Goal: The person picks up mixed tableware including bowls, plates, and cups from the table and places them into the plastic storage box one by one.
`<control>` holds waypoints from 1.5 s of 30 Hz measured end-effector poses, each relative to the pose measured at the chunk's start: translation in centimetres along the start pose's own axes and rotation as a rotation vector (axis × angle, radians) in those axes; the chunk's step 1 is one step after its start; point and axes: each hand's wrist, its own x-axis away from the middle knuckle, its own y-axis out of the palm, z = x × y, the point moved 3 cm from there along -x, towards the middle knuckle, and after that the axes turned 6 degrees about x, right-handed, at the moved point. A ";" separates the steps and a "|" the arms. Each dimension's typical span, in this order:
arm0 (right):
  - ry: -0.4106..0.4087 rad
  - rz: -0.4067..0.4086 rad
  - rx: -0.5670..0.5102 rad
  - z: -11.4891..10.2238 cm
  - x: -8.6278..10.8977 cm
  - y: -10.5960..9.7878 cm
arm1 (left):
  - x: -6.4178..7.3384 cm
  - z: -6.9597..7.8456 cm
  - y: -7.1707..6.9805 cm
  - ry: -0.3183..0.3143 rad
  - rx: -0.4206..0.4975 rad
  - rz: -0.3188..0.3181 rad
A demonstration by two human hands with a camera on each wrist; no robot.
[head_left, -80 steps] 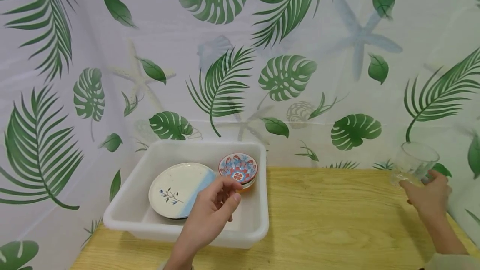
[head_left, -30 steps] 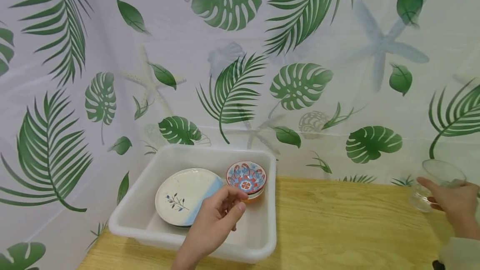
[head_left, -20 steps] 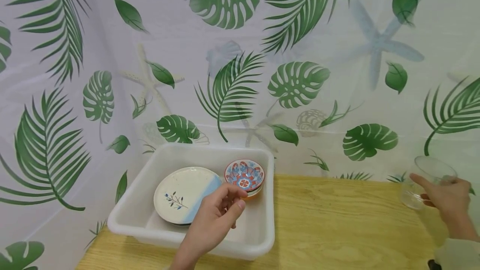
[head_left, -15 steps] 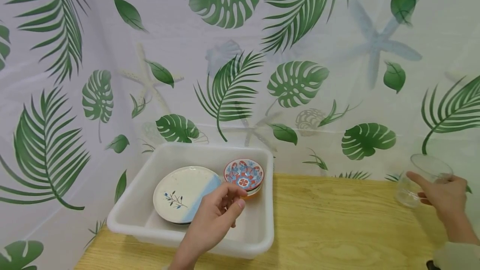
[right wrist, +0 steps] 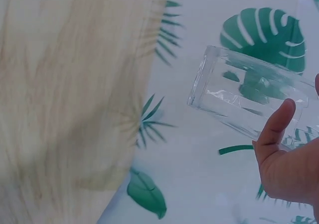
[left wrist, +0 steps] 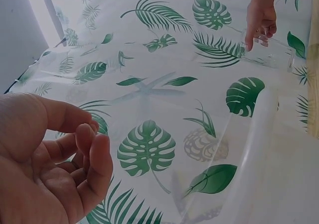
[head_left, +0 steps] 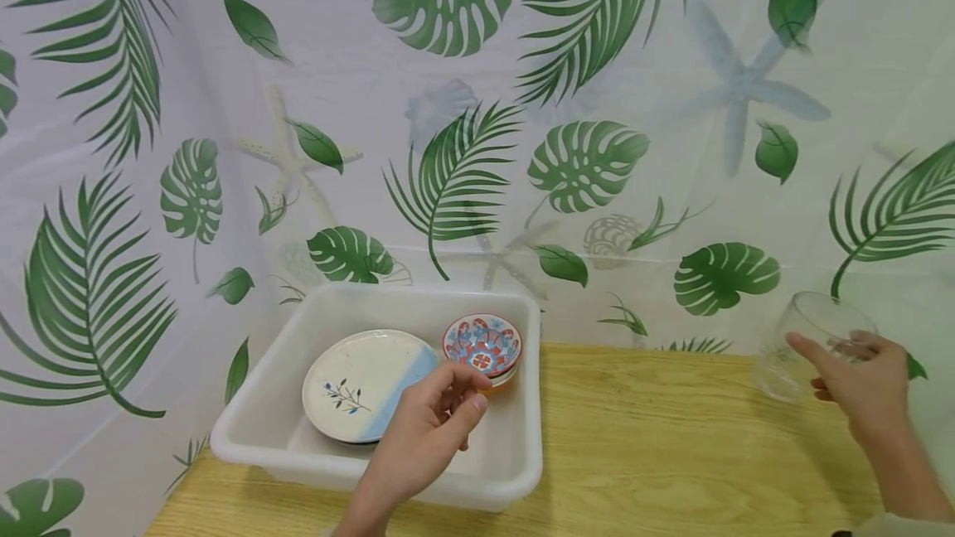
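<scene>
A clear drinking glass (head_left: 783, 346) leans over the right end of the wooden table, mouth up. My right hand (head_left: 865, 379) grips it, with the thumb on its near side and fingers partly hidden behind. In the right wrist view, the glass (right wrist: 244, 87) shows its thick base against the patterned cloth. Over the front part of a white plastic tub (head_left: 533, 437) hovers my left hand (head_left: 425, 429), fingers loosely curled and holding nothing. Inside the tub lie a cream plate (head_left: 351, 379) with a blue edge and a red-and-blue patterned bowl (head_left: 482, 342) on top of other bowls.
A white sheet (head_left: 619, 40) printed with green leaves and starfish hangs behind and beside the table. The wooden table top (head_left: 649, 437) stretches between the tub and the right hand. The tub's walls rise around the plate and bowls.
Over the last second my right hand has brought the glass somewhat to the left. The left hand stays in place above the tub. The head view has shifted slightly.
</scene>
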 end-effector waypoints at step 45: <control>-0.216 -0.184 -0.266 -8.4 13.7 3.6 | 0.3 0.1 0.3 0.012 -0.004 -0.051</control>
